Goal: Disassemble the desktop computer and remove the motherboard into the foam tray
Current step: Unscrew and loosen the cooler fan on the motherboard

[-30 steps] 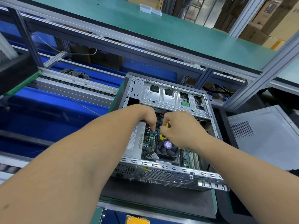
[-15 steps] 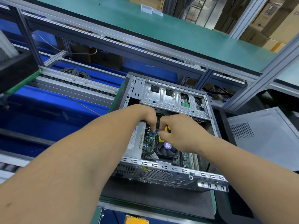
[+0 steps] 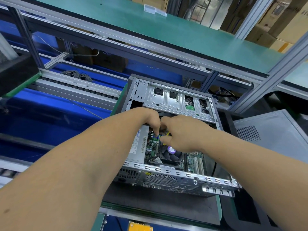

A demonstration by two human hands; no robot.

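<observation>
Both hands inside open computer case (image 3: 175, 147) on dark tabletop mat (image 3: 158, 205). Left hand (image 3: 150, 119) — fingertips pinched on blue connector (image 3: 157, 136) at motherboard (image 3: 152, 145). Right hand (image 3: 183, 132) curled, grip clenched round yellow-handled tool (image 3: 168, 133), mostly hidden. Motherboard seated in case, beside CPU fan (image 3: 171, 154). Detached side panel (image 3: 273, 135) lying right — well apart.
</observation>
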